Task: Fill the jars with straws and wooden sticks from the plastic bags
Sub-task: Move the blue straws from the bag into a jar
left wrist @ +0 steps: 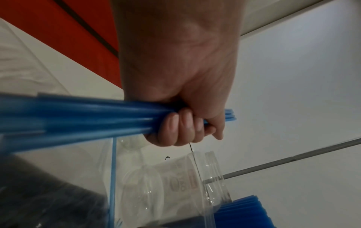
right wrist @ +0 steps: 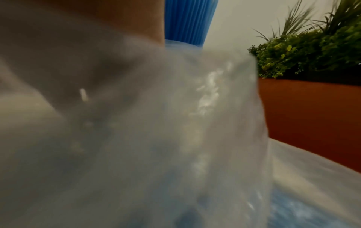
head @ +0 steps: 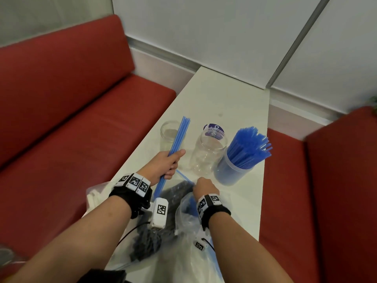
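My left hand [head: 169,164] [left wrist: 175,131] grips a bundle of long blue straws [head: 179,135] [left wrist: 78,117], held slanted above the table's left edge in front of an empty glass jar [head: 170,131]. My right hand [head: 205,187] is curled at the mouth of a clear plastic bag [head: 189,231] [right wrist: 156,123] and holds a single blue straw [head: 183,176] [left wrist: 112,177]; its fingers are hidden. An empty clear jar [head: 208,154] [left wrist: 166,185] stands in the middle. To its right a jar [head: 234,170] is packed with blue straws [head: 248,148] [right wrist: 189,20].
A narrow white table [head: 224,99] runs to the wall. A second bag of dark straws [head: 151,240] lies under my left wrist. Red benches [head: 71,119] flank the table on both sides. A planter with green plants [right wrist: 312,50] stands to the right.
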Demonstrator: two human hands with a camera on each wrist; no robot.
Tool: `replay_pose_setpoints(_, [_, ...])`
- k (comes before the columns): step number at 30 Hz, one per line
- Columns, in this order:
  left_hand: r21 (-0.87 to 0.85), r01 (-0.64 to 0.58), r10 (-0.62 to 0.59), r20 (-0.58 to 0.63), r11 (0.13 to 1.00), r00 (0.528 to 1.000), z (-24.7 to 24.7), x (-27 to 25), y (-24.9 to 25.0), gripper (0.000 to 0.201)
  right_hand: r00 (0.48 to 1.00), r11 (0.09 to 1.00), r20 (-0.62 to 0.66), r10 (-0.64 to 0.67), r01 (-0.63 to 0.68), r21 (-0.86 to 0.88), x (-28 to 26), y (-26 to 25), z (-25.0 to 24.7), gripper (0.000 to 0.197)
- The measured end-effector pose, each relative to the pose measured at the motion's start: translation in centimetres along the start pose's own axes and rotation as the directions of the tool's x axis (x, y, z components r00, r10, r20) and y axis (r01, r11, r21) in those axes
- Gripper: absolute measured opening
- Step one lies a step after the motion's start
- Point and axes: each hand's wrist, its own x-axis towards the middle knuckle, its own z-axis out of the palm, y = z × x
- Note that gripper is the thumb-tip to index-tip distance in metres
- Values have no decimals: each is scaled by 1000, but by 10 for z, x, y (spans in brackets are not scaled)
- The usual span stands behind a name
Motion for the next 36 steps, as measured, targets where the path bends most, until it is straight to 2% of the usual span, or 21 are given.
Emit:
replay_pose_setpoints(4, [7, -27, 27, -28, 1000, 999, -6, -4, -3, 47, 999, 999, -41, 23, -21, 40, 1, -7, -1, 21])
replay_pose_setpoints(8, [-47, -61, 55, -117, 997, 992, 0, -14, 3, 46, 994, 970, -67, 81, -63, 236, -16, -13, -14, 20])
replay_pose_setpoints(11, [-102, -134, 111, -201, 986, 973, 17, -21, 16, 42, 993, 897, -81, 88, -43, 440, -33, -15, -26, 20])
replay_pose_setpoints(14, [-119, -219, 176, -297, 968, 939, 35, -26, 24, 35, 990, 824, -115, 78, 0, 566, -50, -11, -33, 12])
replay_pose_setpoints(17, [-93, -241, 204, -296, 966, 933, 50, -29, 28, 35, 985, 720, -155, 71, 57, 692, -63, -4, -40, 12])
replay_pose_setpoints(20, [46, -205, 211, -200, 978, 957, 64, -31, 32, 39, 982, 641, -145, -119, 187, 744, -79, 1, -50, 19])
replay_pose_setpoints(23, [223, -207, 240, -135, 953, 961, 76, -34, 37, 37, 962, 636, -63, -267, 225, 738, -96, 13, -67, 15])
replay_pose_setpoints(24, [270, -205, 249, -137, 941, 959, 80, -34, 40, 37, 963, 629, -44, -267, 209, 749, -101, 18, -74, 17])
replay_pose_setpoints(25, [299, -201, 246, -124, 933, 961, 83, -36, 44, 36, 969, 607, -49, -243, 191, 771, -104, 24, -82, 27])
replay_pose_setpoints(26, [301, -200, 231, -70, 932, 971, 87, -38, 48, 36, 978, 552, -75, -196, 173, 815, -106, 29, -91, 41])
replay_pose_setpoints(27, [279, -205, 202, 37, 938, 979, 91, -41, 51, 34, 983, 462, -110, -148, 167, 871, -107, 34, -101, 53])
replay_pose_setpoints(28, [249, -208, 166, 179, 946, 970, 97, -46, 54, 33, 983, 363, -137, -123, 173, 916, -108, 37, -112, 59])
replay_pose_setpoints(29, [229, -206, 125, 323, 951, 938, 104, -51, 57, 33, 979, 268, -155, -133, 186, 945, -110, 40, -125, 58])
replay_pose_setpoints(31, [229, -188, 36, 539, 955, 841, 118, -60, 60, 34, 962, 123, -176, -207, 204, 971, -113, 42, -146, 42])
replay_pose_setpoints(33, [244, -148, -41, 630, 958, 775, 131, -64, 63, 37, 941, 43, -212, -263, 231, 972, -118, 46, -164, 27])
replay_pose_setpoints(35, [248, -118, -72, 642, 962, 764, 132, -64, 66, 38, 917, -58, -297, -265, 292, 955, -123, 48, -179, 33])
replay_pose_setpoints(36, [241, -94, -84, 636, 966, 767, 129, -62, 66, 39, 912, -120, -343, -226, 324, 939, -125, 49, -185, 36])
